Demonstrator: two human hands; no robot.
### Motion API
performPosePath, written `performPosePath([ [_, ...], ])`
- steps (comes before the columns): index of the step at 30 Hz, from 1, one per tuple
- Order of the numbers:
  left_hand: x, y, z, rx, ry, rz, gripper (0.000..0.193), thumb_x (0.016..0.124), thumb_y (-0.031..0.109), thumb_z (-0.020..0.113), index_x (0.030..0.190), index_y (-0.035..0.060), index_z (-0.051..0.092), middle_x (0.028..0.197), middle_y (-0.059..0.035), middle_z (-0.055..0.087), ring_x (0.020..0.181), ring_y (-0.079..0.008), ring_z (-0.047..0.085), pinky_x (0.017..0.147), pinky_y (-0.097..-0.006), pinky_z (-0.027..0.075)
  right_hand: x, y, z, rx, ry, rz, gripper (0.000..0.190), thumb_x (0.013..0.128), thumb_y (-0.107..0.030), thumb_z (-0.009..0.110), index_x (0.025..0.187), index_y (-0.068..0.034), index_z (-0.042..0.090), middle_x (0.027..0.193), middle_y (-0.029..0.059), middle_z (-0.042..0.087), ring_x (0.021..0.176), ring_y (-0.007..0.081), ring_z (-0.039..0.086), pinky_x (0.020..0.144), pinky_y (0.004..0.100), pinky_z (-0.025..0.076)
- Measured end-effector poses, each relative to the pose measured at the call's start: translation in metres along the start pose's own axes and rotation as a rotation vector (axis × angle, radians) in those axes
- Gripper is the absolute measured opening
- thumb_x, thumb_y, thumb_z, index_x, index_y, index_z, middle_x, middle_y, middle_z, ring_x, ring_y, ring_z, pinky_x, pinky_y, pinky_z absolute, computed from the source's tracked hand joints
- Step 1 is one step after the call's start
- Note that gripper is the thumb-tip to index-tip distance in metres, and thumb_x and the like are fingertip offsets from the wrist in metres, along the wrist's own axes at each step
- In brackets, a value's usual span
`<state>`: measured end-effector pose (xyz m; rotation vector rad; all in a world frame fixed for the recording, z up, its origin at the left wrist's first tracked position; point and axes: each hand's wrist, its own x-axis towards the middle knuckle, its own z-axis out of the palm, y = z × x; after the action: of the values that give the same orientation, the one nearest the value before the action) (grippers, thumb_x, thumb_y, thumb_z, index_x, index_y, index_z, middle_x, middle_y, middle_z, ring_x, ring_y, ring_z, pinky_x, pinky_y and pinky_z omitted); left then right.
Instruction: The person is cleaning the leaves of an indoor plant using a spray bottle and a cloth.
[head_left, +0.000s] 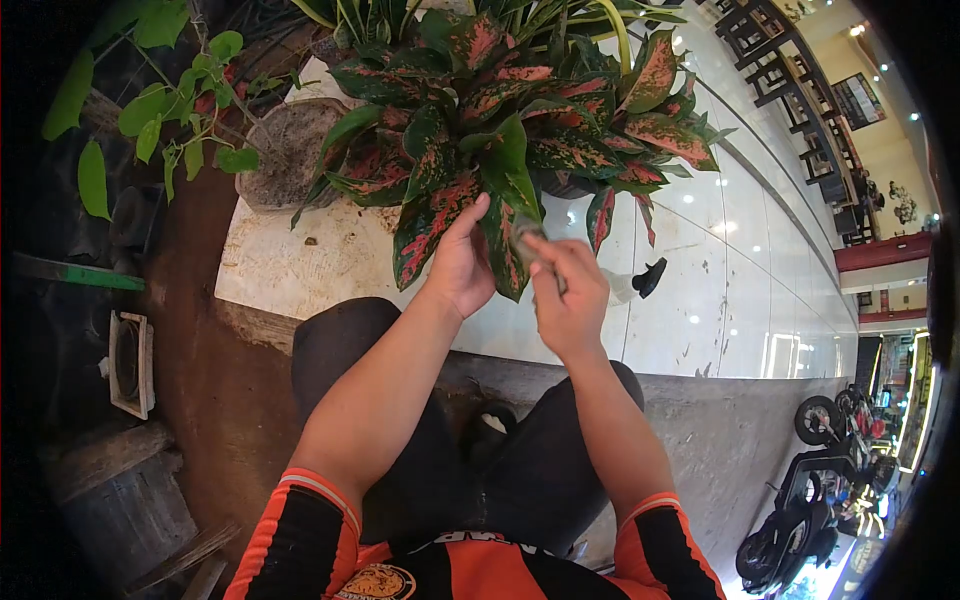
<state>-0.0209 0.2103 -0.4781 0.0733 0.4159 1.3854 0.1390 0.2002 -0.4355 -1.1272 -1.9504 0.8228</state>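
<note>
A potted plant with dark green leaves patterned in pink (442, 157) spreads in front of me. My left hand (465, 270) supports a long hanging leaf (501, 251) from its left side, thumb up along the edge. My right hand (566, 292) pinches a small greyish, blurred piece, perhaps a cloth (527, 229), against the right side of the same leaf. The back of the leaf's pot (566, 184) shows only in part under the foliage.
A round pot of dry soil (285, 154) stands on the dirty white tiled ledge (262, 255) at left. On the glossy tiles (675, 300) at right lie a black nozzle-like object (649, 278) and something whitish. Motorcycles (787, 510) stand far right.
</note>
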Motion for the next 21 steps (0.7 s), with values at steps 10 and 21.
performPosePath([
  [10,0.001,-0.001,-0.005,-0.011,-0.097,0.045,0.071,0.11,0.066,0.045,0.154,0.0111,0.053,0.151,-0.0087,0.062,0.136,-0.0258,0.058,0.118,-0.044,0.045,0.001,-0.007,0.029,-0.453,-0.076,-0.111,0.038,0.097,-0.016,0.07,0.135,-0.013,0.074,0.118,0.0101,0.065,0.112,0.0327,0.064,0.086,0.0459,0.057],
  [21,0.005,0.0,-0.007,-0.061,-0.08,0.005,0.062,0.112,0.053,0.046,0.155,0.007,0.052,0.152,-0.0099,0.061,0.139,-0.0274,0.057,0.12,-0.0454,0.044,-0.019,-0.008,-0.015,-0.097,-0.124,0.246,0.028,0.096,-0.006,0.064,0.119,-0.004,0.08,0.097,0.0115,0.069,0.086,0.0284,0.07,0.081,0.0384,0.057],
])
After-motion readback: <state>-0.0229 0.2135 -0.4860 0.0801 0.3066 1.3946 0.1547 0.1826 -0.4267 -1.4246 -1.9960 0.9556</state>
